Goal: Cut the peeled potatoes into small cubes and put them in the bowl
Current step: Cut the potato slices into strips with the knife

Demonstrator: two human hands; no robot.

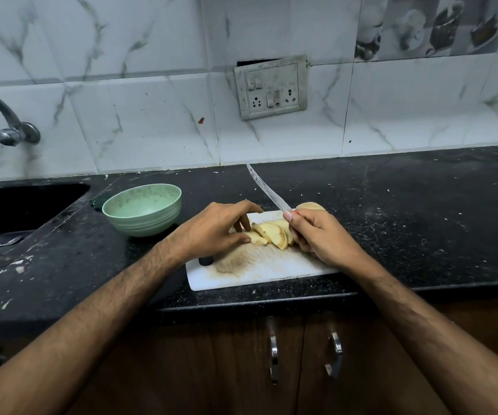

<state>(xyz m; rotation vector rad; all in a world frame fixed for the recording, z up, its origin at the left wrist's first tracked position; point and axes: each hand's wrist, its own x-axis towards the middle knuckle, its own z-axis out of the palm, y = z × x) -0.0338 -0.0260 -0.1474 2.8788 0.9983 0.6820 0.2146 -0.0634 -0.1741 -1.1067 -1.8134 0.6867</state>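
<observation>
- Several potato slices (271, 233) lay fanned on my white cutting board (259, 271), leaning on one another like fallen dominoes; I judged that this overlap kept them together for the crosswise cuts that would make cubes.
- One more potato (310, 206), apparently uncut, sat at the far right end of the board, just behind my right hand (319, 235), waiting its turn and out of the blade's way.
- The green bowl (142, 209) stood on the black counter (391, 211) just left of the board, near enough for a short scoop; nothing I could see lay in it, so I reckoned the task was at an early stage.
- My left hand (211, 232) rested over the left end of the slices, fingers curved down with the tips touching the nearest pieces, steadying the stack, not pinching it.
- My right hand was wrapped tight round the handle of the knife (267, 190), thumb toward the blade's base; the blade pointed up and away toward the wall, clear of the slices, so no cut was under way.
- The sink (17, 211) lay off to the left, with the tap (8, 121) above it.
</observation>
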